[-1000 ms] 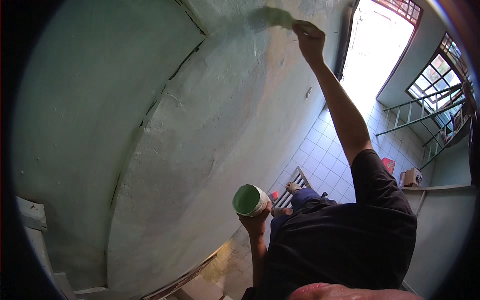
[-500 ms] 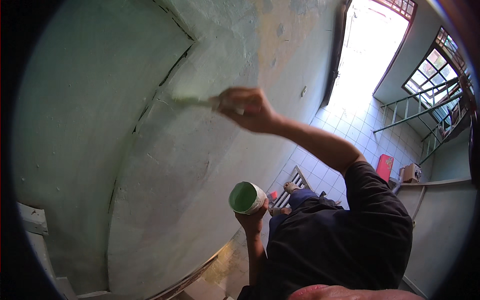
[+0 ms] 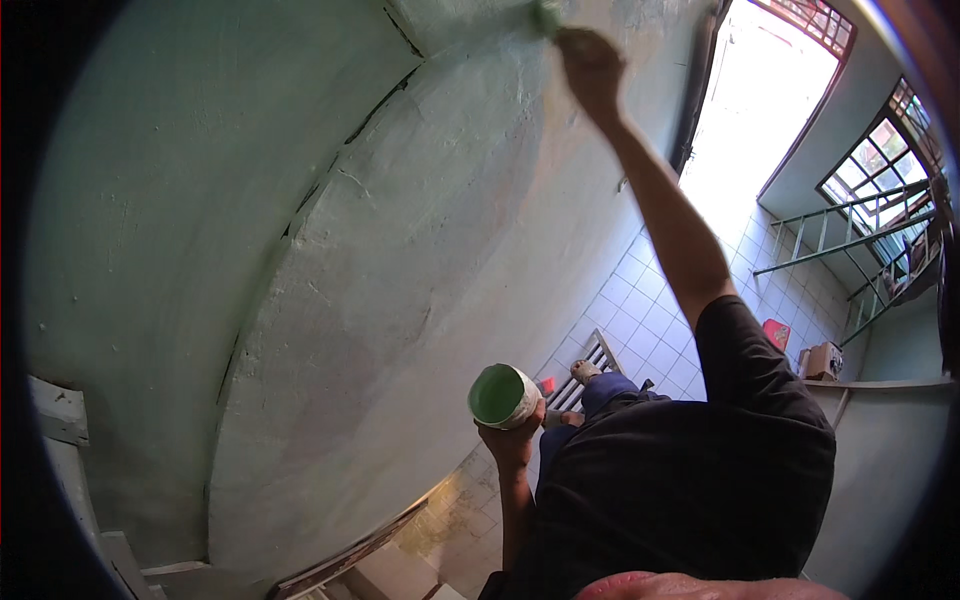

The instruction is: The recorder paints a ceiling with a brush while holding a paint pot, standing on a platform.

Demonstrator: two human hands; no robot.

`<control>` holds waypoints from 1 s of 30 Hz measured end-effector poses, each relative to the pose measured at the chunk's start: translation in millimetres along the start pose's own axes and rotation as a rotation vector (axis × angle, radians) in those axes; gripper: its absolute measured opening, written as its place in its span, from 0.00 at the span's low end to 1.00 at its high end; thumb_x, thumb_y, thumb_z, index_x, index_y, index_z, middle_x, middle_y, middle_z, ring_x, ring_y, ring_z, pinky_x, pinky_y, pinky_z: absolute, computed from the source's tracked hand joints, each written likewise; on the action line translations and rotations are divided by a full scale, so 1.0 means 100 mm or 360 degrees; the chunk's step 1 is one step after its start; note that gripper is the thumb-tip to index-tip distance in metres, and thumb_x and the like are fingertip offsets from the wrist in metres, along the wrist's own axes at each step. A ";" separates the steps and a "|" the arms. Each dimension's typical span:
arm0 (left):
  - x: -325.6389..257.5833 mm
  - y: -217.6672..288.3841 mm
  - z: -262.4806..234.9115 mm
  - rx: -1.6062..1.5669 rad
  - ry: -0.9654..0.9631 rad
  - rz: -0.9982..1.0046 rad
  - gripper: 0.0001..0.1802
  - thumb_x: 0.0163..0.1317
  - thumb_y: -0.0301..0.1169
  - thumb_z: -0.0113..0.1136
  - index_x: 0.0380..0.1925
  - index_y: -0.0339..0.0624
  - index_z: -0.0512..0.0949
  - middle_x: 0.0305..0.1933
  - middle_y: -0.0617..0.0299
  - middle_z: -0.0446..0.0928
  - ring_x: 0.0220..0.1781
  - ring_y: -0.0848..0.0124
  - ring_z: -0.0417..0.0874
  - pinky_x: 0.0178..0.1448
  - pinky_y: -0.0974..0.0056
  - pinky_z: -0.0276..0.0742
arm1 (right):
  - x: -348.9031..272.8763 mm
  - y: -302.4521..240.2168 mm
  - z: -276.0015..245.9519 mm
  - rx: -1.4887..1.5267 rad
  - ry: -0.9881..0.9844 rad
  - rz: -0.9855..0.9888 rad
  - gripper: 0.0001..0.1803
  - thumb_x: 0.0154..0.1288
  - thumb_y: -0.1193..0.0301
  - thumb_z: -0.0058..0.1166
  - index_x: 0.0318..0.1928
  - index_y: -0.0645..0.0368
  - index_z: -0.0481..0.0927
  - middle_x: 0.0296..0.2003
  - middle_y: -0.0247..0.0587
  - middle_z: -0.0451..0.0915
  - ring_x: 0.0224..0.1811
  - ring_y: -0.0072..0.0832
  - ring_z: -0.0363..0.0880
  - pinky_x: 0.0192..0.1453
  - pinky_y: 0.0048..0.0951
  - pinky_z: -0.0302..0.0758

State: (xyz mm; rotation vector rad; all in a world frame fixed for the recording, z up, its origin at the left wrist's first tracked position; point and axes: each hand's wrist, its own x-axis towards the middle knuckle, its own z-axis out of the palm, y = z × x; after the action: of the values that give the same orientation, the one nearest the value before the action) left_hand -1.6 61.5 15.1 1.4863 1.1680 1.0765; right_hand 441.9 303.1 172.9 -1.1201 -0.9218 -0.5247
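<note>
My left hand (image 3: 512,442) is closed around a round white paint pot (image 3: 523,398) held low beside the wall, its mouth tilted to show a green inside. Stretched far up and forward, my right hand (image 3: 592,70) is closed on a paintbrush (image 3: 544,18). The brush's green-tinted bristles are at the wall surface near the top edge, smeared by motion. The pale green wall (image 3: 370,280) has greyish and yellowish patches, with a dark crack (image 3: 350,130) running along its upper left part.
My feet rest on a white slatted support (image 3: 600,354) above the tiled floor (image 3: 645,310). A green metal frame with rungs (image 3: 845,245) stands by the window. Nearby are a red object (image 3: 776,334) and a cardboard box (image 3: 824,361). A bright doorway (image 3: 750,110) lies ahead.
My right hand has swept the brush up and to the right along the wall, the arm straightening. My left hand holds the pot in nearly the same place.
</note>
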 end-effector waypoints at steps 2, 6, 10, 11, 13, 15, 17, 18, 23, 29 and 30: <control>-0.01 0.00 0.01 -0.0046 0.0064 0.0055 0.28 0.45 0.31 0.85 0.47 0.36 0.83 0.43 0.60 0.87 0.42 0.68 0.88 0.54 0.61 0.84 | -0.53 -0.58 0.23 0.0060 0.0070 -0.0317 0.04 0.62 0.78 0.66 0.38 0.59 0.88 0.33 0.47 0.86 0.31 0.35 0.86 0.35 0.33 0.80; 0.03 -0.05 0.05 -0.0014 0.0038 0.0011 0.28 0.46 0.30 0.85 0.47 0.36 0.83 0.44 0.60 0.87 0.44 0.68 0.88 0.54 0.61 0.84 | -1.18 -1.61 0.19 0.0663 -0.0405 -0.0302 0.09 0.57 0.88 0.63 0.35 0.62 0.85 0.36 0.48 0.84 0.36 0.36 0.88 0.40 0.30 0.83; 0.09 -0.08 0.11 -0.0074 -0.0040 -0.0002 0.28 0.46 0.29 0.85 0.48 0.36 0.83 0.45 0.60 0.86 0.44 0.68 0.88 0.54 0.62 0.84 | -1.11 -1.81 -0.06 0.1114 -0.0754 -0.0244 0.08 0.61 0.85 0.68 0.38 0.63 0.86 0.38 0.46 0.85 0.39 0.38 0.88 0.42 0.30 0.84; 0.09 -0.07 0.12 -0.0090 -0.0028 -0.0011 0.28 0.46 0.29 0.85 0.48 0.36 0.83 0.45 0.60 0.86 0.44 0.68 0.88 0.54 0.62 0.84 | -1.00 -1.70 -0.07 0.1019 -0.0774 -0.0256 0.07 0.62 0.84 0.68 0.40 0.63 0.86 0.39 0.45 0.86 0.40 0.36 0.88 0.43 0.29 0.84; 0.09 -0.06 0.10 0.0015 -0.0131 -0.0067 0.33 0.46 0.28 0.84 0.53 0.36 0.79 0.50 0.59 0.83 0.50 0.67 0.87 0.59 0.60 0.83 | -0.74 -1.30 -0.02 0.1020 -0.0841 -0.0127 0.06 0.65 0.80 0.69 0.41 0.63 0.87 0.41 0.40 0.87 0.43 0.29 0.87 0.45 0.27 0.84; 0.07 -0.05 0.07 -0.0027 -0.0126 -0.0092 0.33 0.45 0.28 0.84 0.53 0.36 0.79 0.50 0.59 0.83 0.49 0.67 0.87 0.59 0.60 0.83 | -0.52 -0.81 0.02 0.0877 -0.0618 0.0248 0.04 0.67 0.78 0.68 0.41 0.62 0.89 0.41 0.36 0.89 0.42 0.21 0.85 0.46 0.25 0.83; 0.05 -0.08 0.06 -0.0059 -0.0109 -0.0105 0.33 0.45 0.29 0.85 0.52 0.36 0.79 0.50 0.59 0.83 0.49 0.67 0.87 0.59 0.60 0.83 | -0.24 -0.29 -0.05 0.0835 -0.0460 0.0293 0.04 0.65 0.79 0.69 0.41 0.61 0.90 0.41 0.35 0.90 0.44 0.19 0.84 0.52 0.23 0.82; 0.03 -0.10 0.04 -0.0017 -0.0070 -0.0090 0.33 0.45 0.30 0.85 0.52 0.36 0.79 0.50 0.59 0.83 0.49 0.67 0.87 0.59 0.60 0.83 | -0.09 -0.07 -0.10 0.0857 -0.0390 0.0333 0.08 0.62 0.83 0.68 0.42 0.65 0.90 0.44 0.37 0.89 0.46 0.22 0.86 0.55 0.24 0.82; -0.07 -0.23 -0.07 0.0041 -0.0031 -0.0050 0.34 0.45 0.31 0.86 0.53 0.37 0.79 0.50 0.60 0.83 0.50 0.67 0.86 0.60 0.60 0.82 | 0.31 0.32 -0.23 0.0294 0.0166 0.0441 0.09 0.65 0.82 0.63 0.44 0.63 0.90 0.39 0.35 0.91 0.41 0.21 0.86 0.49 0.24 0.83; -0.11 -0.21 -0.08 -0.0025 0.0092 -0.0018 0.35 0.44 0.30 0.86 0.54 0.38 0.79 0.51 0.60 0.82 0.50 0.67 0.86 0.61 0.59 0.82 | -0.91 -1.13 0.25 0.0330 -0.0058 -0.0413 0.04 0.64 0.82 0.65 0.37 0.61 0.86 0.34 0.44 0.86 0.36 0.32 0.88 0.39 0.30 0.83; -0.10 -0.19 -0.07 -0.0024 0.0107 -0.0002 0.33 0.44 0.30 0.86 0.52 0.37 0.81 0.49 0.59 0.84 0.48 0.67 0.87 0.59 0.60 0.83 | -1.10 -1.36 0.18 0.0461 -0.0308 -0.0331 0.05 0.62 0.84 0.65 0.35 0.62 0.85 0.36 0.46 0.86 0.37 0.34 0.88 0.40 0.31 0.83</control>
State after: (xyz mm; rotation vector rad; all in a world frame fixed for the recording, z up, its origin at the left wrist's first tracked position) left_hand -12.8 54.6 -3.0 1.4472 1.2044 1.1398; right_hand 272.0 259.8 155.0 -0.8263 -1.2494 -0.4389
